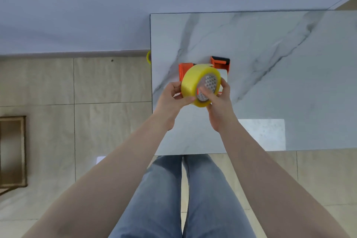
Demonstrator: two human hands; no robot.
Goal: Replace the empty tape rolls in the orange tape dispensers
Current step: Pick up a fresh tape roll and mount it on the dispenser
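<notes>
Yellow tape roll (195, 83) gripped by both hands, core facing lower right

Bench (270, 44): it stands ahead of you, its near edge just beyond your knees, with floor to its left.
Tape roll (195, 83): you hold it above the bench's left part, between your two hands.
Left hand (173, 96): on the roll's left side.
Right hand (218, 102): on its right, fingers (205, 92) across the core.
Dispenser (220, 63): directly behind the roll, partly hidden by it.
Second roll (148, 57): just off the bench's left edge, behind it.
Frame (13, 150): on the floor, far left.
</notes>
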